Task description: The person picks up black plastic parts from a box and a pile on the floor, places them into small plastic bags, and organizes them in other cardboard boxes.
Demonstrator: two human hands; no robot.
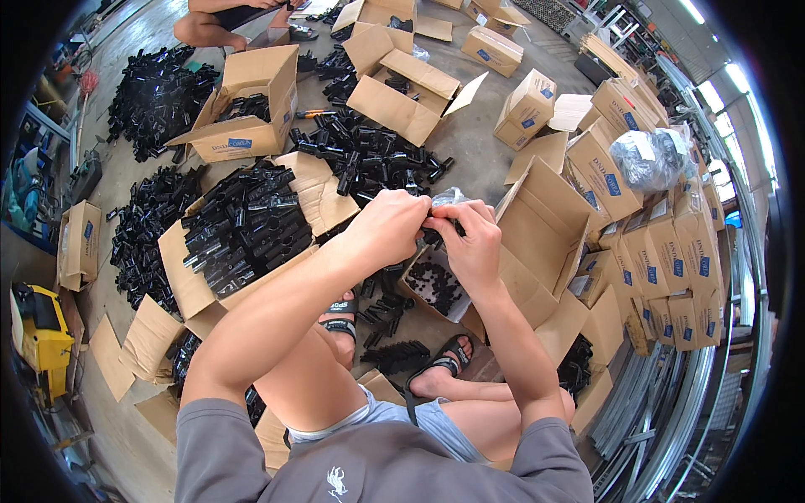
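Observation:
My left hand [394,225] and my right hand [471,241] meet in front of me, fingertips pinched together. Between them is a small black part [431,232], mostly covered by the fingers. Just below the right hand stands a small box [459,308] with many tiny black pieces [432,283] in it. Left of my left forearm, an open carton [178,256] is filled with rows of black tubular parts [251,222]. Beyond the hands lies a heap of similar black parts [369,151], next to clear plastic [450,196].
An open carton [545,226] stands right of my right hand, with stacked cartons [662,260] and metal profiles [671,419] farther right. More black heaps [155,101] and a carton [251,134] lie far left. Another person [214,25] crouches at the back. A yellow machine [42,335] stands left.

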